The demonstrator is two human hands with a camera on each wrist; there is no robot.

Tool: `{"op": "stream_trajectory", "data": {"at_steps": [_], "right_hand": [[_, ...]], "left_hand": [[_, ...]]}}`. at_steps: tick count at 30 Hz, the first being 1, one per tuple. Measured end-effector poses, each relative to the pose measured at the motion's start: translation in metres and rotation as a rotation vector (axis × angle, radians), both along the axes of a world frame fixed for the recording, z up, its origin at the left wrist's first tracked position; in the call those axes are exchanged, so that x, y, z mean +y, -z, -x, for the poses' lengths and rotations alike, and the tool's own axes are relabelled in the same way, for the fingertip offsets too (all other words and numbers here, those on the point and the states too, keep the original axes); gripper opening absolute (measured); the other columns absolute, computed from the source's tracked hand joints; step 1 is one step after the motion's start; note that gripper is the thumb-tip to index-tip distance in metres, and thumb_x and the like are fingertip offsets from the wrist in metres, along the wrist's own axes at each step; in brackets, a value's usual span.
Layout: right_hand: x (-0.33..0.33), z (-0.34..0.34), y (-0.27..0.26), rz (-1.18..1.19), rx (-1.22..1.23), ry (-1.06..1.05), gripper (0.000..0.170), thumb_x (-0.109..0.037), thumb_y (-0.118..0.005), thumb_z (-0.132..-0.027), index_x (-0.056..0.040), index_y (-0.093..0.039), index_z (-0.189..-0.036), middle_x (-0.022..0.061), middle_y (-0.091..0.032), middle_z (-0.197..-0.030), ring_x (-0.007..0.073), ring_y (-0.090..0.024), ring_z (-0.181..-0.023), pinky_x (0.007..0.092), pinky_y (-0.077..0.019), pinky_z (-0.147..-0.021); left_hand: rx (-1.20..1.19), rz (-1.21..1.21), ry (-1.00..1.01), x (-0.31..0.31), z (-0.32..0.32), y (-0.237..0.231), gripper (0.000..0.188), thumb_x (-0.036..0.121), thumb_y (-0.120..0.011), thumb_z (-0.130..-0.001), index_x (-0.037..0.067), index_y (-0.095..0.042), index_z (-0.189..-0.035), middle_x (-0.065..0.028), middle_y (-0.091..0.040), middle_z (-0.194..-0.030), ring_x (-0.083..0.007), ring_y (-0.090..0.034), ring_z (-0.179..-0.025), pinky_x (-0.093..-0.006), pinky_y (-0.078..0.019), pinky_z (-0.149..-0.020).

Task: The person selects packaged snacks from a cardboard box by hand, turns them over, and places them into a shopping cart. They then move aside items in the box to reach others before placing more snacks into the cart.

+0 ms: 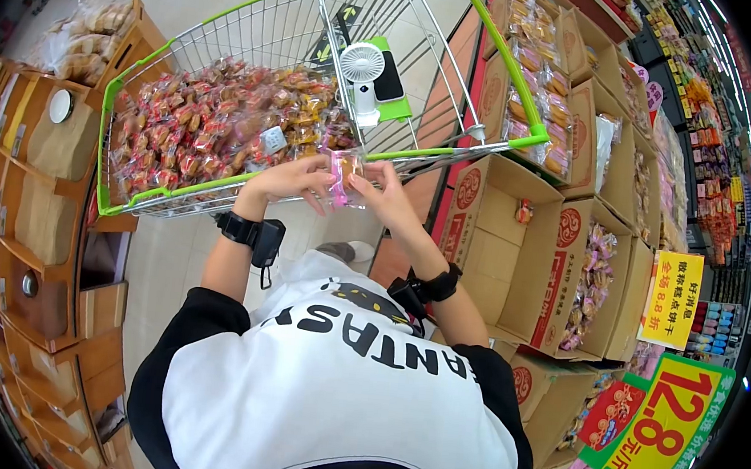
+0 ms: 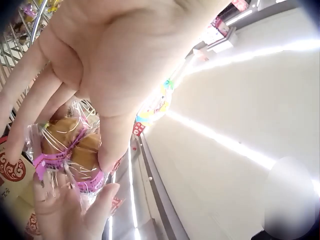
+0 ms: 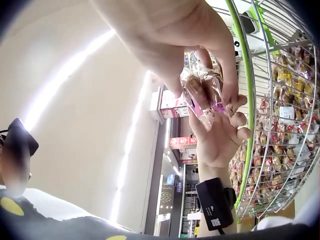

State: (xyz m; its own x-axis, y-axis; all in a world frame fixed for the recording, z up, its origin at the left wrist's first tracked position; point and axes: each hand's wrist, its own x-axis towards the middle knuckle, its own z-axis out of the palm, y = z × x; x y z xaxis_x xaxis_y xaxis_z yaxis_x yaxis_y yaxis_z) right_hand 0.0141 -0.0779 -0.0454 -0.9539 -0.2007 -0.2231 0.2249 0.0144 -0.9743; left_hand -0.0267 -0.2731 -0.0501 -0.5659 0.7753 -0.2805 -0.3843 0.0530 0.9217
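Between my two hands, just over the cart's near edge, is a small clear-wrapped pastry packet (image 1: 343,178) with pink printing. Its brown pastry shows through the plastic in the left wrist view. My left hand (image 1: 295,178) holds the packet from the left, thumb and fingers on either side of it. From the other side my right hand (image 1: 385,198) pinches it by the wrapper, as the right wrist view also shows. Beyond them the shopping cart (image 1: 317,131), with green rims, carries a heap of small wrapped pastries (image 1: 216,122).
A white fan (image 1: 362,68) and a dark phone (image 1: 390,79) sit on the cart's green seat. To the right stand cardboard boxes (image 1: 516,256), one with a single red packet (image 1: 524,212) inside. Wooden shelves (image 1: 45,232) line the left side; price signs (image 1: 668,412) stand at right.
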Motion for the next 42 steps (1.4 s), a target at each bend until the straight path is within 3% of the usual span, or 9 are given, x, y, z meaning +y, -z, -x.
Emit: {"op": "stream_trajectory", "data": {"at_steps": [2,8,14,16,20,26,31,40,42], "right_hand": [[-0.001,0.002,0.001,0.015,-0.038,-0.022,0.049,-0.027,-0.061,-0.075,0.0013,-0.039,-0.108,0.0123,-0.05,-0.1,0.0165,-0.052,-0.087,0.0269,-0.0451,-0.069],[-0.013,0.008,0.011,0.078,-0.217,-0.201,0.048,-0.021,-0.054,-0.08,0.0008,-0.035,-0.119,0.0097,-0.048,-0.103,0.0152,-0.05,-0.091,0.0258,-0.0455,-0.073],[-0.029,0.018,0.001,0.147,-0.218,-0.286,0.054,-0.018,-0.053,-0.081,0.0047,-0.028,-0.123,0.0129,-0.043,-0.113,0.0169,-0.048,-0.098,0.0276,-0.045,-0.077],[-0.033,0.026,-0.006,0.233,-0.072,-0.317,0.056,-0.017,-0.052,-0.081,0.0055,-0.025,-0.125,0.014,-0.038,-0.121,0.0181,-0.046,-0.103,0.0287,-0.0439,-0.08],[-0.028,0.033,-0.016,0.382,-0.081,-0.111,0.056,-0.02,-0.05,-0.082,-0.0021,-0.023,-0.128,0.0135,-0.035,-0.126,0.0206,-0.04,-0.112,0.0319,-0.0377,-0.088],[0.011,0.022,-0.016,0.203,-0.098,-0.099,0.045,-0.022,-0.046,-0.085,-0.0034,-0.031,-0.124,0.0131,-0.045,-0.115,0.0194,-0.046,-0.105,0.0296,-0.0388,-0.086],[0.043,-0.004,-0.011,0.173,-0.151,-0.188,0.035,-0.023,-0.043,-0.086,-0.0022,-0.043,-0.114,0.0107,-0.055,-0.102,0.0165,-0.054,-0.093,0.0267,-0.0413,-0.081],[0.062,-0.028,-0.022,0.146,-0.158,0.011,0.028,-0.02,-0.043,-0.085,-0.0045,-0.05,-0.108,0.0062,-0.058,-0.095,0.0119,-0.054,-0.086,0.0235,-0.0412,-0.076],[0.066,-0.032,-0.023,0.19,-0.133,0.074,0.028,-0.02,-0.044,-0.085,-0.0042,-0.05,-0.107,0.0066,-0.057,-0.095,0.0121,-0.055,-0.085,0.0234,-0.0413,-0.075]], "left_hand": [[-0.177,-0.005,-0.092,-0.009,0.0,0.006,0.046,0.019,-0.042,-0.086,-0.002,-0.025,-0.122,-0.0168,-0.055,-0.092,-0.0249,-0.06,-0.072,-0.0336,-0.0523,-0.062],[-0.233,0.133,-0.189,-0.028,-0.002,0.009,0.044,0.018,-0.041,-0.086,-0.003,-0.025,-0.121,-0.015,-0.057,-0.08,-0.0244,-0.06,-0.067,-0.0349,-0.0523,-0.059],[-0.206,0.169,-0.299,-0.058,0.013,0.035,0.045,0.022,-0.047,-0.083,-0.006,-0.034,-0.116,-0.0107,-0.055,-0.089,-0.0171,-0.057,-0.07,-0.0324,-0.053,-0.058],[-0.171,0.193,-0.345,-0.053,0.015,0.011,0.045,0.028,-0.046,-0.084,-0.004,-0.038,-0.114,-0.0087,-0.055,-0.09,-0.015,-0.055,-0.071,-0.0312,-0.0523,-0.058],[-0.123,0.088,-0.41,-0.049,0.04,0.007,0.051,0.041,-0.038,-0.085,0.002,-0.037,-0.118,-0.0127,-0.054,-0.098,-0.0166,-0.055,-0.08,-0.0325,-0.0498,-0.065],[0.212,0.591,-0.694,-0.04,0.055,0.027,0.065,0.048,-0.043,-0.08,0.007,-0.026,-0.127,-0.0155,-0.05,-0.105,-0.0227,-0.054,-0.089,-0.0349,-0.0432,-0.069],[0.252,0.405,-0.712,-0.032,0.052,0.013,0.028,0.024,-0.044,-0.085,0.003,-0.049,-0.102,-0.0073,-0.058,-0.084,-0.0132,-0.056,-0.081,-0.025,-0.0412,-0.061],[0.492,-0.006,-0.662,0.045,0.039,-0.065,0.018,0.011,-0.042,-0.084,0.001,-0.053,-0.095,-0.0055,-0.057,-0.081,-0.0115,-0.054,-0.077,-0.0239,-0.042,-0.07],[0.508,-0.112,-0.508,0.065,0.033,-0.073,0.018,0.01,-0.043,-0.084,0.0,-0.052,-0.095,-0.0058,-0.057,-0.081,-0.011,-0.054,-0.077,-0.0234,-0.042,-0.072]]}}
